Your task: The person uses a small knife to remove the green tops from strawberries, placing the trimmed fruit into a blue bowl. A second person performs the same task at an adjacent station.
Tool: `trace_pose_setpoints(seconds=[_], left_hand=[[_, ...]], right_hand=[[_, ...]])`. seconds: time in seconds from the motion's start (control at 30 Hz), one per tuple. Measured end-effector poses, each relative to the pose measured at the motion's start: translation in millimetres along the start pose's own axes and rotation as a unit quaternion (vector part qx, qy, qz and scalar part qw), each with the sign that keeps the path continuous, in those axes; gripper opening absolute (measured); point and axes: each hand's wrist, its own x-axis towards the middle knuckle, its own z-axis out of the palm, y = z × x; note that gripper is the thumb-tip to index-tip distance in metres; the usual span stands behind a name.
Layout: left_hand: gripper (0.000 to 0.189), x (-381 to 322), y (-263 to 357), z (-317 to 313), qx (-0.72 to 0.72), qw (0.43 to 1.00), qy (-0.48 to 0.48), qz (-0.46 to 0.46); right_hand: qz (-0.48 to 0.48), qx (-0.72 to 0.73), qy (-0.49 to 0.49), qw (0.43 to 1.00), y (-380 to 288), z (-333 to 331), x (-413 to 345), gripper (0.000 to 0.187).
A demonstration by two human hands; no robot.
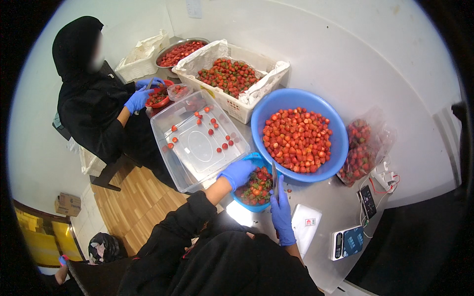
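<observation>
My left hand, in a blue glove, reaches over the rim of a small bright-blue basin. Its fingertips are turned away from view, so I cannot tell whether they hold a berry. Strawberries with green leaf caps fill the basin. My gloved right hand is closed around a knife, its blade pointing up beside the basin's right side. Trimmed strawberries lie in a large blue tub beyond. A clear plastic bin with scattered strawberries stands to the left.
A white crate of strawberries stands behind. At right are a bagged heap of strawberries, a phone, a power strip and a digital scale. A co-worker in blue gloves holds a knife over a red basin.
</observation>
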Motion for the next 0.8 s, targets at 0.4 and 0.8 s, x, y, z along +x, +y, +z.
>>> trace_pose_setpoints(seconds=[0.4,0.8], left_hand=[[0.027,-19,-9,17,-0.382,0.919,0.076,-0.057],[0.044,-40,47,-19,-0.689,0.718,0.096,-0.034]], right_hand=[[0.059,0.099,0.037,0.993,-15,-2,-1,0.059],[-0.005,0.108,-0.020,0.994,-60,3,-12,0.054]])
